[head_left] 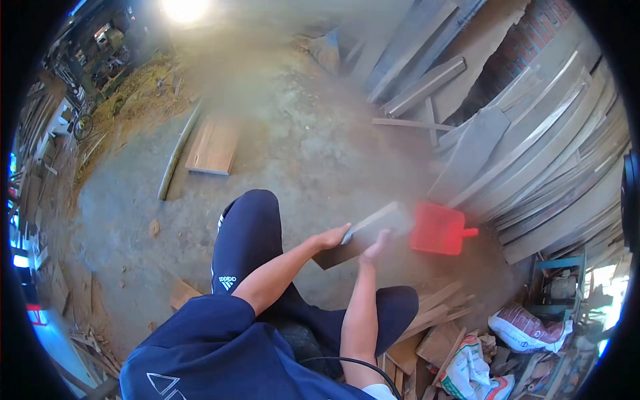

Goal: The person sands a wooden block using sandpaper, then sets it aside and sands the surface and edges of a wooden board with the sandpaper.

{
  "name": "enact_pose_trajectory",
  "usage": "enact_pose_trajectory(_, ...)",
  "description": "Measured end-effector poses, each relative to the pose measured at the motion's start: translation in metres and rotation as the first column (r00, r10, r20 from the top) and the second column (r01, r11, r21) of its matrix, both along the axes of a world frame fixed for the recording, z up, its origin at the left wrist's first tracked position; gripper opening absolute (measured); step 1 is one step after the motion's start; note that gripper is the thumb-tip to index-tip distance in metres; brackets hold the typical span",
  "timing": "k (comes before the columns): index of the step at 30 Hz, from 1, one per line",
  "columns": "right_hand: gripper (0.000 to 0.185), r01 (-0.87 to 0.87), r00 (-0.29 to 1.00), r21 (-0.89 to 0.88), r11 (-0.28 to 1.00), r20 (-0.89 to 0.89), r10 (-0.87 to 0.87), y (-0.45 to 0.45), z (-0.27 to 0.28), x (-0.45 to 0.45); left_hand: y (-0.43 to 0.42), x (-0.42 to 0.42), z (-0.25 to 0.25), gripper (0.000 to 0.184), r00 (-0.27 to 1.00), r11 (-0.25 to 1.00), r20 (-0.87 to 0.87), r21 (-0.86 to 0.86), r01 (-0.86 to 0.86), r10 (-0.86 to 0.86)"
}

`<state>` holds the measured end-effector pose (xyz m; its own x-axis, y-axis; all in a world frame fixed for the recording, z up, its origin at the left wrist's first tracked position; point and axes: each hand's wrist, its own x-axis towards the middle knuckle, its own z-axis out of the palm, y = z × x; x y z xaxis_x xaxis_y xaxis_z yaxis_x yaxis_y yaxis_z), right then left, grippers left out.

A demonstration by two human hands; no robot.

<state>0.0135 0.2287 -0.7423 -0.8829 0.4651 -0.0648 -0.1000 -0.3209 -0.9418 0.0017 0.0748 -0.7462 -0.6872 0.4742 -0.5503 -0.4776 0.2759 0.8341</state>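
Observation:
A wooden board [341, 254] is tilted in front of me between my knees, with its pale edge angled up to the right. My left hand [331, 237] is closed at the board's upper left side, with a small light-blue patch by the fingertips that I cannot make out. On the near right side, my right hand [375, 249] grips the board, its fingers partly blurred by haze. Just right of the board's far end, a red plastic dustpan [437, 229] lies on the floor with its short handle to the right.
Ahead on the concrete floor lie a wooden plank [213, 143] and a long pole [179, 152]. Curved boards [553, 153] are stacked along the right. Wood offcuts [433, 310] and printed sacks [527, 329] crowd the lower right. A dark cable [333, 359] crosses by my right arm.

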Motion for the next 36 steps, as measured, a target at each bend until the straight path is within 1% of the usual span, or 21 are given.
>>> enact_pose_trajectory(4,0.058,0.135,0.991,-0.227,0.965,0.018,-0.134,0.010,0.049,-0.002,0.026,0.003,0.004,0.067,0.896,0.991,-0.424,0.036,-0.131,0.134)
enact_pose_trajectory(6,0.056,-0.022,0.996,-0.204,0.979,-0.090,0.004,-0.001,0.054,0.007,0.041,-0.009,0.028,0.065,0.810,0.991,-0.573,0.106,-0.079,0.126)
enact_pose_trajectory(7,0.055,-0.093,0.988,-0.176,0.980,-0.138,0.069,-0.007,0.056,0.015,0.043,-0.012,0.051,0.065,0.815,0.989,-0.565,0.126,-0.070,0.130)
enact_pose_trajectory(9,0.053,0.020,0.989,-0.012,1.000,-0.146,-0.022,-0.020,0.056,0.011,0.050,-0.024,0.099,0.064,0.820,0.981,-0.551,0.183,-0.062,0.155)
enact_pose_trajectory(10,0.052,0.082,0.986,0.070,0.994,-0.148,-0.071,-0.026,0.052,0.009,0.053,-0.030,0.088,0.066,0.845,0.984,-0.517,0.172,-0.050,0.134)
enact_pose_trajectory(11,0.055,0.050,0.987,-0.132,0.990,-0.145,-0.069,-0.023,0.047,0.008,0.053,-0.028,0.075,0.067,0.863,0.991,-0.498,0.136,-0.018,0.084)
enact_pose_trajectory(13,0.066,0.185,0.980,-0.156,0.970,-0.041,-0.194,-0.014,0.064,0.012,0.036,-0.018,0.065,0.068,0.895,0.998,-0.446,0.050,0.027,-0.002)
enact_pose_trajectory(14,0.071,0.242,0.970,-0.164,0.956,0.016,-0.242,-0.008,0.076,0.014,0.020,-0.011,0.071,0.071,0.921,0.991,-0.365,-0.017,0.135,-0.132)
enact_pose_trajectory(16,0.086,0.283,0.959,-0.133,0.950,0.038,-0.280,0.007,0.099,0.016,0.012,-0.001,0.056,0.071,0.914,0.970,-0.340,-0.179,0.166,-0.219)
enact_pose_trajectory(18,0.086,0.295,0.956,-0.099,0.951,0.028,-0.293,0.019,0.111,0.015,0.013,0.008,0.054,0.070,0.897,0.940,-0.340,-0.287,0.187,-0.283)
enact_pose_trajectory(20,0.081,0.290,0.957,-0.093,0.953,0.030,-0.288,0.014,0.127,0.015,0.031,0.010,0.068,0.070,0.809,0.970,-0.550,-0.219,0.102,-0.209)
enact_pose_trajectory(22,0.076,0.140,0.988,-0.163,0.977,-0.045,-0.149,0.020,0.095,0.016,0.055,0.013,0.094,0.070,0.702,0.997,-0.710,-0.073,0.013,-0.062)
enact_pose_trajectory(23,0.074,0.062,0.993,-0.187,0.981,-0.084,-0.078,0.029,0.071,0.016,0.059,0.010,0.096,0.069,0.711,0.997,-0.700,-0.067,0.024,-0.064)
enact_pose_trajectory(24,0.071,0.112,0.983,-0.355,0.928,-0.097,-0.156,0.037,0.053,0.005,0.057,0.006,0.096,0.069,0.719,0.998,-0.693,-0.060,0.025,-0.060)
enact_pose_trajectory(25,0.074,0.157,0.970,-0.242,0.957,-0.144,-0.196,0.012,0.096,0.011,0.051,0.005,0.094,0.069,0.727,0.998,-0.684,-0.060,0.023,-0.058)
enact_pose_trajectory(27,0.080,0.301,0.953,0.001,0.954,-0.036,-0.300,0.024,0.102,0.011,0.036,0.006,0.061,0.068,0.795,0.995,-0.603,-0.094,0.016,-0.070)
enact_pose_trajectory(28,0.087,0.351,0.936,-0.034,0.936,0.006,-0.351,0.010,0.143,0.017,0.028,0.012,0.037,0.069,0.826,0.994,-0.560,-0.111,0.001,-0.063)
enact_pose_trajectory(29,0.088,0.358,0.933,-0.057,0.932,-0.026,-0.360,0.016,0.144,0.014,0.022,0.013,0.018,0.070,0.855,0.991,-0.515,-0.130,-0.011,-0.058)
enact_pose_trajectory(32,0.091,0.378,0.915,-0.123,0.917,-0.102,-0.391,0.047,0.144,0.016,0.019,0.002,-0.016,0.069,0.969,0.996,-0.236,0.024,0.082,-0.074)
enact_pose_trajectory(35,0.091,0.367,0.914,-0.133,0.921,-0.130,-0.384,0.048,0.150,0.007,0.041,0.011,0.039,0.069,0.758,0.979,-0.646,-0.197,-0.046,-0.094)
enact_pose_trajectory(36,0.091,0.373,0.920,-0.103,0.922,-0.088,-0.382,0.029,0.161,0.010,0.051,0.014,0.064,0.070,0.707,0.986,-0.704,-0.157,-0.061,-0.069)
